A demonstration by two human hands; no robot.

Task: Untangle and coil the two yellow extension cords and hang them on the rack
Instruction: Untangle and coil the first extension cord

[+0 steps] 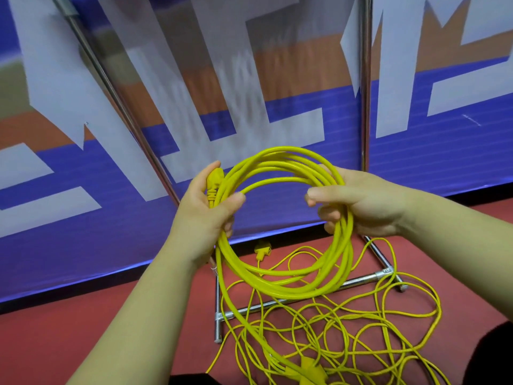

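Here, 1 coil (280,155) is held upright above the floor. The left hand (206,209) grips its left side together with the plug (215,180), and the right hand (366,207) curls round its right side. Below, loose cord (308,366) lies tangled over the rack (358,282) base on the red floor (83,329).

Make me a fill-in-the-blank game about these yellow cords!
1. The left hand grips the coil and a yellow ____.
2. The right hand grips the coil's other side, so ____ hands hold it.
3. The loose cord lies tangled on the ____ floor.
Missing words: plug; two; red.
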